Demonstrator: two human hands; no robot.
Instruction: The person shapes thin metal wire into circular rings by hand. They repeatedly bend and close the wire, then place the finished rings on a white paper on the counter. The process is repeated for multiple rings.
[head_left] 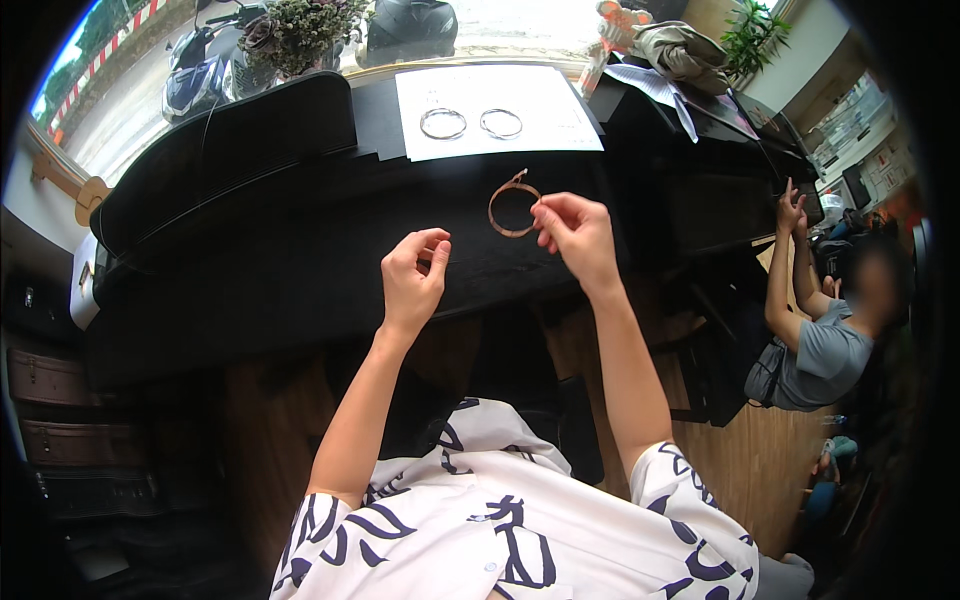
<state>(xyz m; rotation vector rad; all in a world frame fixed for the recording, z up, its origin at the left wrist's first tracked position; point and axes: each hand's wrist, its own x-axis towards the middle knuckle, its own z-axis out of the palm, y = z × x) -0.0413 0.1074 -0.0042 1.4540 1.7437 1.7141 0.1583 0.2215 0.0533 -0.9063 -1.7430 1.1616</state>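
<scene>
1. Black counter [300, 200] spans the view in front of the person; brown cases [70, 440] stand at far left.
2. Left hand [412, 275]: raised over the near part of the counter, fingers loosely curled, nothing seen between them.
3. Paper [500, 90]: white, lying at the window side, with two silver rings [442, 138] side by side on it, apart from each other.
4. Copper hoop [491, 210]: held up in the air, on the near side of the paper, with a short tip projecting at its top. Judged light, fairly stiff with some spring, and smooth enough to turn in a loose grip. Best hold: the plain band, away from the tip, which looks the likeliest part to bend or catch.
5. Right hand [583, 240]: thumb and fingers pinch the hoop's right side.
6. Co-worker [825, 345]: seated at far right, arms raised, well apart from the work.
7. Markings: faint print on the paper, too small to read. Shirt [450, 500] bears bold dark figures, taken as pattern. No label is discernible on the hoop or rings.
</scene>
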